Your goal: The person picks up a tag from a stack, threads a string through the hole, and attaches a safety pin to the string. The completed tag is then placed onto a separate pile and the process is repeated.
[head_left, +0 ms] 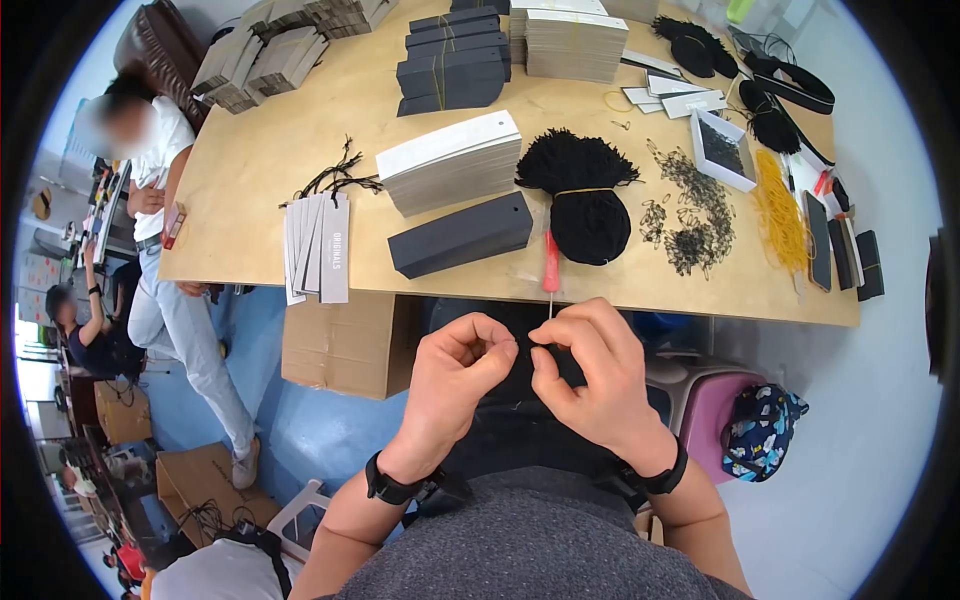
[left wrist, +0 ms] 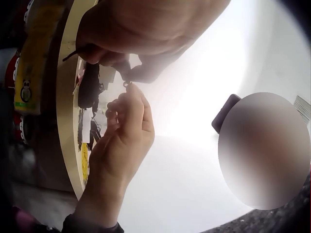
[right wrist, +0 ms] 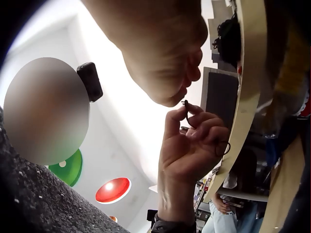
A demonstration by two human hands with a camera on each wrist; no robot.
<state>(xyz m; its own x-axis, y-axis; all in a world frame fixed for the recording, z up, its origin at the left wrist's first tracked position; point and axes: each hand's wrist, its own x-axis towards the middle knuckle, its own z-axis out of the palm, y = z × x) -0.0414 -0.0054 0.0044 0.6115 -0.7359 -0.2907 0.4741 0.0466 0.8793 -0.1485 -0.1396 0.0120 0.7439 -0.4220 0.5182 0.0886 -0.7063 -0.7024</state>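
Observation:
Both hands are raised close together in front of the table's near edge, fingertips nearly meeting. My left hand (head_left: 455, 375) pinches a thin black cord (right wrist: 187, 115) between thumb and forefinger; a loop of it hangs by the other fingers in the right wrist view. Opposite, my right hand (head_left: 592, 375) has its thumb and forefinger pinched at a small dark pin (left wrist: 127, 84), mostly hidden by the fingertips. Just beyond, on the table, lie a red-handled tool (head_left: 551, 262) with a thin metal shaft, a banded bundle of black cords (head_left: 590, 222) and scattered small dark safety pins (head_left: 692, 240).
Stacked white tags (head_left: 450, 165) and dark tags (head_left: 460, 235) stand on the wooden table (head_left: 260, 150). Corded white tags (head_left: 335, 245) lie left; a pin box (head_left: 722, 150), yellow bands (head_left: 780, 210) and a phone (head_left: 818, 245) lie right. A person (head_left: 165, 200) stands at the left.

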